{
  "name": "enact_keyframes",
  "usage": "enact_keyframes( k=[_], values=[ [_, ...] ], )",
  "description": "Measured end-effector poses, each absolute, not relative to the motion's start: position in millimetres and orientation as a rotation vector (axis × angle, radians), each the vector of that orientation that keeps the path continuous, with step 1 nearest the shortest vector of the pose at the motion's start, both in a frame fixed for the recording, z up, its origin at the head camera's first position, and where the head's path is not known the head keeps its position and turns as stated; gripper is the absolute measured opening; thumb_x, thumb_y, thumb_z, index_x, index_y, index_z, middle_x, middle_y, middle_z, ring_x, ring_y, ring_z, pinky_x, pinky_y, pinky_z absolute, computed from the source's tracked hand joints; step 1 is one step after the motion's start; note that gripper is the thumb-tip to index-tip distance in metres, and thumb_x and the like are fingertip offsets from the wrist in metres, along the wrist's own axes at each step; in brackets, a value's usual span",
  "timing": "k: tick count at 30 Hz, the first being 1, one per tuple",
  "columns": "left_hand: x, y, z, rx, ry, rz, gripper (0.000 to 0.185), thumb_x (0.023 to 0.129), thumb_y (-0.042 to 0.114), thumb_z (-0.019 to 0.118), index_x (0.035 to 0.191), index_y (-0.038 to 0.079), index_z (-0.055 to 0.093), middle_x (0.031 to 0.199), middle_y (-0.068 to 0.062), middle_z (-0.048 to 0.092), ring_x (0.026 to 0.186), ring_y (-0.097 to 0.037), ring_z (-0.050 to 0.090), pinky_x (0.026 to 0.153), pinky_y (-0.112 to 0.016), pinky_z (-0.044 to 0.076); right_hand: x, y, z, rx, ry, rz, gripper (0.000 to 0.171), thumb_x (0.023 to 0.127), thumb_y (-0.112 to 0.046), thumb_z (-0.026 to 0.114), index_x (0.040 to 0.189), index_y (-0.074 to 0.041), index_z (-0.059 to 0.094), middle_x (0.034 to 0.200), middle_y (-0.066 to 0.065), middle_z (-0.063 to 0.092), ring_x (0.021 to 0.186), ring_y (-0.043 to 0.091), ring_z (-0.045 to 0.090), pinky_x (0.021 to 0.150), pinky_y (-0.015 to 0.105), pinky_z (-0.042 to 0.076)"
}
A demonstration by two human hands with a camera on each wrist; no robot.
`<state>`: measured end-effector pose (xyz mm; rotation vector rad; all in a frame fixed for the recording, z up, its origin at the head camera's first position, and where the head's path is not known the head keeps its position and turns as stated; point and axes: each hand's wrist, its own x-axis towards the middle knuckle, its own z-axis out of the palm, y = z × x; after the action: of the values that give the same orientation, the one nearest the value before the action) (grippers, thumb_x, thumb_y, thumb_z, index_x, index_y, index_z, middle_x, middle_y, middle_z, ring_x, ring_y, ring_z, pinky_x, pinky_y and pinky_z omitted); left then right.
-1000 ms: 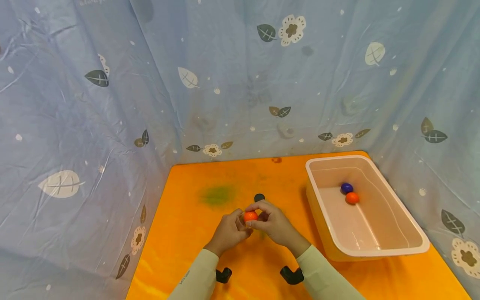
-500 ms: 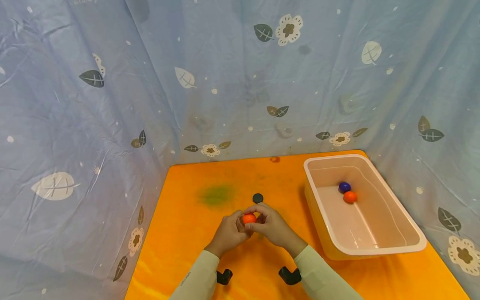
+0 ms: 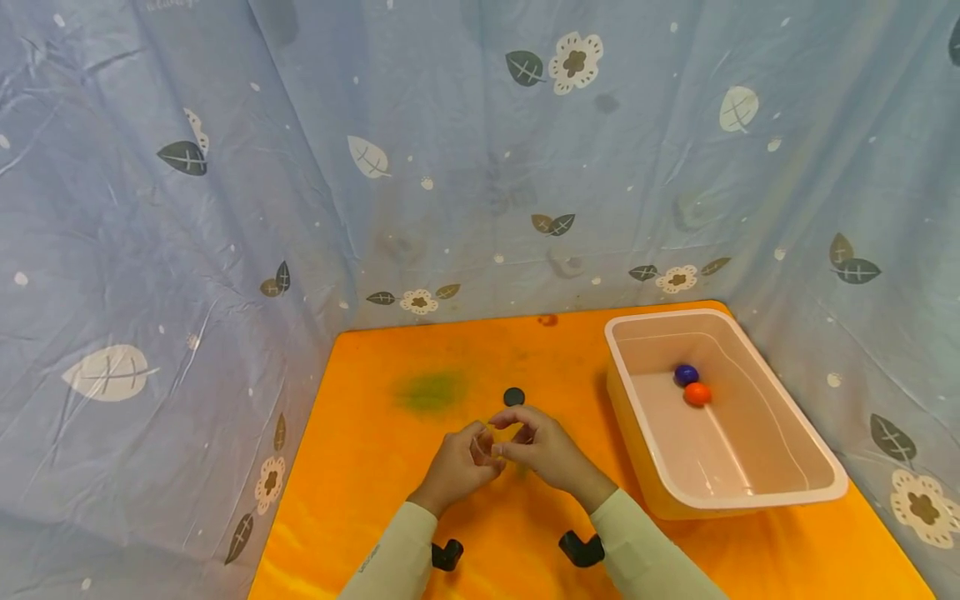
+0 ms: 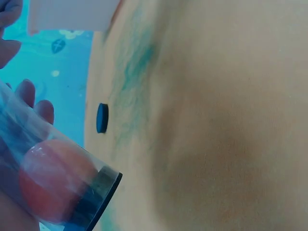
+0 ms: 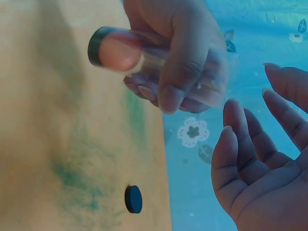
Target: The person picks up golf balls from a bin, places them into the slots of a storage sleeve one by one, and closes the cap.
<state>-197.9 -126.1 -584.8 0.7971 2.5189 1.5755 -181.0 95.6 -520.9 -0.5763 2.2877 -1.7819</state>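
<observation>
Nothing legible: tiny dark lettering [image 3: 369, 558] on the pale green fabric left sleeve [image 3: 401, 542], faint white script [image 3: 171, 4] high on the blue leaf-patterned curtain [image 3: 442, 100].

An orange tabletop [image 3: 570, 375] is enclosed at the back and both sides by blue sheeting [image 3: 450, 208] printed with leaves [image 3: 111, 372] and flowers [image 3: 575, 63], like a small work booth; the wider setting cannot be identified.

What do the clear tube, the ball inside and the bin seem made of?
Clear tube: probably plastic, since the ball shows through its shiny wall; possibly glass.
Ball: likely plastic, judging by its smooth round outline; seen through the tube, its finish is unclear.
Bin: likely smooth molded plastic, given its rounded corners and light streaks.
</observation>
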Motion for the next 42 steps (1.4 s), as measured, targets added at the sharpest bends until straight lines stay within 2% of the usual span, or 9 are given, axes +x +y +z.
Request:
enact_keyframes(
  k=[7, 12, 16, 22, 29, 33, 37, 42],
  values=[
    [-196, -126, -584, 0.736, 2.505, 1.561, 0.025, 0.093, 0.011, 0.085, 0.104, 0.009, 0.063, 0.087, 0.007, 0.070, 0.079, -0.012, 0.075, 0.075, -0.033, 0.062, -189, 103, -509, -0.569, 2.327, -1.792, 0.032, 0.104, -0.015, 0.079, 0.135, -0.014, 0.071, 0.130, 0.006, 0.067, 0.093, 0.027, 0.066, 0.076, 0.035, 0.058],
    [-194, -127, -583, 0.688, 2.475, 1.562, 0.025, 0.095, 0.012, 0.084, 0.105, 0.005, 0.063, 0.074, 0.004, 0.068, 0.086, -0.014, 0.077, 0.076, -0.034, 0.062, -201, 119, -491, -0.565, 2.367, -1.841, 0.033, 0.103, -0.018, 0.080, 0.135, -0.015, 0.071, 0.127, 0.006, 0.067, 0.094, 0.028, 0.067, 0.081, 0.036, 0.058],
    [-193, -127, -583, 0.653, 2.468, 1.559, 0.027, 0.095, 0.012, 0.084, 0.108, -0.001, 0.063, 0.069, 0.004, 0.067, 0.088, -0.014, 0.077, 0.079, -0.033, 0.062, -212, 139, -472, -0.551, 2.455, -1.854, 0.037, 0.103, -0.019, 0.080, 0.138, -0.015, 0.069, 0.126, 0.006, 0.066, 0.095, 0.029, 0.067, 0.081, 0.038, 0.058],
    [-192, -129, -585, 0.636, 2.461, 1.574, 0.029, 0.095, 0.009, 0.084, 0.109, -0.003, 0.063, 0.062, 0.001, 0.062, 0.090, -0.014, 0.077, 0.084, -0.033, 0.061, -236, 171, -439, -0.495, 2.610, -1.779, 0.038, 0.104, -0.021, 0.079, 0.139, -0.012, 0.068, 0.128, 0.007, 0.067, 0.099, 0.029, 0.065, 0.083, 0.042, 0.057],
    [-192, -131, -586, 0.642, 2.508, 1.542, 0.026, 0.095, 0.013, 0.085, 0.107, 0.003, 0.064, 0.064, 0.004, 0.063, 0.081, -0.012, 0.074, 0.083, -0.035, 0.061, -253, 216, -411, -0.356, 2.683, -1.770, 0.050, 0.106, -0.031, 0.077, 0.150, -0.014, 0.062, 0.137, 0.010, 0.062, 0.104, 0.031, 0.063, 0.079, 0.036, 0.054],
    [-192, -134, -588, 0.631, 2.518, 1.531, 0.028, 0.095, 0.015, 0.085, 0.108, 0.002, 0.065, 0.064, 0.004, 0.062, 0.079, -0.012, 0.073, 0.081, -0.035, 0.061, -251, 240, -406, -0.288, 2.728, -1.781, 0.052, 0.106, -0.035, 0.076, 0.153, -0.017, 0.059, 0.141, 0.009, 0.060, 0.103, 0.027, 0.064, 0.076, 0.031, 0.052],
    [-193, -137, -590, 0.603, 2.503, 1.550, 0.029, 0.095, 0.013, 0.085, 0.109, -0.001, 0.064, 0.069, 0.003, 0.065, 0.082, -0.013, 0.074, 0.079, -0.034, 0.061, -248, 265, -407, -0.205, 2.742, -1.848, 0.051, 0.107, -0.031, 0.075, 0.153, -0.017, 0.058, 0.139, 0.007, 0.060, 0.104, 0.020, 0.066, 0.080, 0.025, 0.055],
    [-195, -139, -590, 0.591, 2.486, 1.570, 0.029, 0.094, 0.011, 0.085, 0.110, -0.002, 0.064, 0.076, 0.002, 0.067, 0.085, -0.014, 0.075, 0.080, -0.034, 0.061, -254, 292, -415, -0.111, 2.785, -1.915, 0.048, 0.108, -0.021, 0.073, 0.152, -0.009, 0.057, 0.133, 0.010, 0.061, 0.102, 0.011, 0.069, 0.087, 0.019, 0.055]
  ],
)
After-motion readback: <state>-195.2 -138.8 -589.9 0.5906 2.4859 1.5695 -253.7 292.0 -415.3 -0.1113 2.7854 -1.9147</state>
